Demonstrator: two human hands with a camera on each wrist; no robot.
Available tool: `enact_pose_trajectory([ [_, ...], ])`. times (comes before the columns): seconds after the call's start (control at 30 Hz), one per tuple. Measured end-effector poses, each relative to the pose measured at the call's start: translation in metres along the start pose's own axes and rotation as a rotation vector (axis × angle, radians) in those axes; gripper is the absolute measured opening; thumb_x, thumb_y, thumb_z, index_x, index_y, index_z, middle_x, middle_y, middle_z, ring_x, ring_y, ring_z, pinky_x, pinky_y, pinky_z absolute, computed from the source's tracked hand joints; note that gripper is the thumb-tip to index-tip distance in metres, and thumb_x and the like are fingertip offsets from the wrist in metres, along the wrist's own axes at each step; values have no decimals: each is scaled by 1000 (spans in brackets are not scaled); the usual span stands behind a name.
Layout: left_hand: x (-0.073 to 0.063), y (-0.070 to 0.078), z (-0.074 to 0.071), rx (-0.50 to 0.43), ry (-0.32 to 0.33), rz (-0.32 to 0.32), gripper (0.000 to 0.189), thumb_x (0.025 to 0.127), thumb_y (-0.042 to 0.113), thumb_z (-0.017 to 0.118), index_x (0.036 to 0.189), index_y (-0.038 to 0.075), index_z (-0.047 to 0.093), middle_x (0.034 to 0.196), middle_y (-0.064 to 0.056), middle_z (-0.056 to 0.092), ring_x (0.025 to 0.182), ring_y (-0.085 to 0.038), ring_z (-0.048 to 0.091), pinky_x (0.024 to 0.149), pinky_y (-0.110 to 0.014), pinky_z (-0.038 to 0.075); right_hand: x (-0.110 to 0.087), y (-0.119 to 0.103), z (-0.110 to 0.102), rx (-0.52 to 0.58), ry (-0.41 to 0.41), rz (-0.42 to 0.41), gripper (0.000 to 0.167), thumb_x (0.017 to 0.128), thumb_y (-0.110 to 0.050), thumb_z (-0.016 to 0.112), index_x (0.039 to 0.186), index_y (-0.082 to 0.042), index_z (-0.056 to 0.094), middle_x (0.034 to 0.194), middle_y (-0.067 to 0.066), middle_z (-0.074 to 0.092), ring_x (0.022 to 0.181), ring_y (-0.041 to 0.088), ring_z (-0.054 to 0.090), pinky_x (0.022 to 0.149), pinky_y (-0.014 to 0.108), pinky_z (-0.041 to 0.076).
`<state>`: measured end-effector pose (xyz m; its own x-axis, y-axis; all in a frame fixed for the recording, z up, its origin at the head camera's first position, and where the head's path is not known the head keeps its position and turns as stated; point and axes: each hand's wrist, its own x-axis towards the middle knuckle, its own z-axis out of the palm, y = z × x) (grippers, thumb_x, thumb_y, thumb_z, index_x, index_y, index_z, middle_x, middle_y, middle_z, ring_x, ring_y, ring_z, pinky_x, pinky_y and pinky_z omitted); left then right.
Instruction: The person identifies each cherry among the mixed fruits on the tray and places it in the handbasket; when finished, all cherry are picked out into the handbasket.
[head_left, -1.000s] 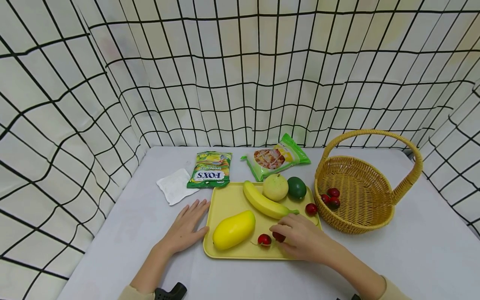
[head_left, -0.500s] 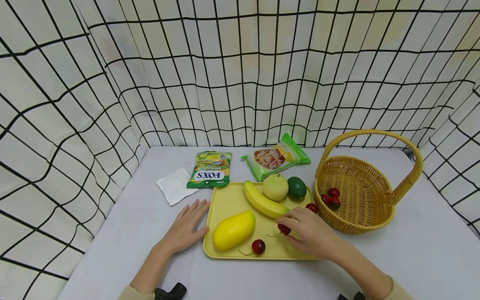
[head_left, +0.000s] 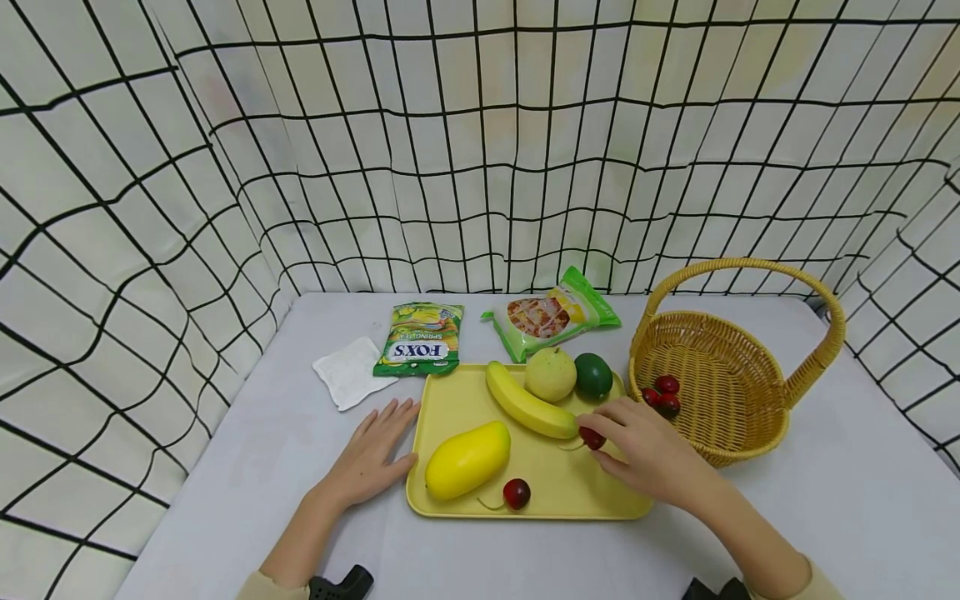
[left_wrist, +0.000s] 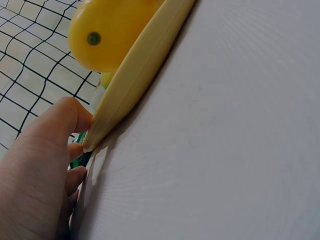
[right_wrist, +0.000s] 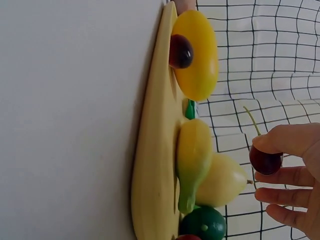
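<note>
Cherry (head_left: 593,439) — partly hidden by the right hand (head_left: 643,452) pinching it; left hand (head_left: 373,457) — fingers extended, thumb touching tray (head_left: 456,400).

Through my head camera I see a pale table (head_left: 431,558) under soft, fairly even light. Behind it I make out a white back wall (head_left: 498,237) crossed by a wavy black grid, with faint yellowish patches high above the table. Gridded side walls flank the table left and right. My wrist views show the table greyer.
</note>
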<state>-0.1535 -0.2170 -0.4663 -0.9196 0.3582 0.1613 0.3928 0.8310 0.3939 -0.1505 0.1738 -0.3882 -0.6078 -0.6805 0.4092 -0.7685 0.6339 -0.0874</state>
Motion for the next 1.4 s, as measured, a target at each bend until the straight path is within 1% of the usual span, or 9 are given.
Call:
enact_pose_trajectory([
  [0.13, 0, 0, 0, 0, -2, -4, 66, 85, 37, 54, 142, 11, 35, 146, -8, 33, 136, -29, 21, 109, -49, 10, -2, 4, -5, -20, 2, 25, 40, 70, -19, 78, 108, -16, 64, 96, -4, 59, 86, 12, 52, 71, 29, 47],
  [0.33, 1, 0, -1, 2, -11, -7, 66, 85, 37, 54, 142, 11, 34, 146, -8, 33, 136, -29, 21, 109, -49, 9, -6, 12, -10, -26, 40, 36, 41, 69, -17, 77, 108, -15, 64, 96, -2, 60, 88, 14, 54, 70, 33, 47],
  [0.57, 2, 1, -2, 0, -11, -7, 67, 85, 37, 55, 142, 10, 34, 146, -8, 32, 136, -29, 20, 109, -49, 9, -10, 19, -16, -50, 75, 72, 40, 69, -17, 76, 107, -14, 64, 94, 0, 60, 88, 17, 55, 69, 35, 48],
  [0.8, 2, 1, -2, 0, -8, -7, 67, 84, 38, 55, 142, 10, 34, 146, -8, 32, 136, -29, 21, 110, -49, 9, -15, 28, -21, -51, 45, 132, 42, 71, -18, 75, 110, -10, 63, 97, 3, 61, 89, 19, 55, 72, 36, 48],
  [0.9, 2, 1, -2, 1, -7, -7, 67, 85, 39, 55, 142, 11, 34, 146, -8, 32, 136, -29, 21, 109, -49, 9, -18, 33, -23, -56, 49, 158, 42, 71, -18, 75, 110, -9, 63, 97, 3, 60, 89, 20, 56, 73, 38, 49],
  [1.1, 1, -1, -1, 3, 0, 3, 67, 85, 40, 54, 142, 11, 34, 146, -9, 32, 136, -29, 21, 109, -50, 10, -23, 43, -26, -62, 70, 190, 43, 70, -17, 76, 110, -9, 62, 93, 1, 60, 86, 19, 56, 69, 36, 49],
  [1.27, 0, -1, 1, -2, 11, 7, 66, 85, 40, 55, 141, 11, 36, 145, -9, 34, 135, -29, 22, 109, -50, 11, -27, 48, -26, -59, 61, 223, 43, 71, -17, 76, 111, -9, 61, 93, 1, 59, 86, 21, 56, 71, 39, 48],
  [1.4, -1, -1, 1, -2, 12, 9, 66, 85, 38, 55, 141, 11, 36, 145, -9, 34, 135, -30, 23, 109, -50, 11, -29, 51, -25, -48, 43, 254, 41, 74, -17, 74, 112, -9, 61, 97, 4, 61, 90, 24, 58, 73, 42, 50],
])
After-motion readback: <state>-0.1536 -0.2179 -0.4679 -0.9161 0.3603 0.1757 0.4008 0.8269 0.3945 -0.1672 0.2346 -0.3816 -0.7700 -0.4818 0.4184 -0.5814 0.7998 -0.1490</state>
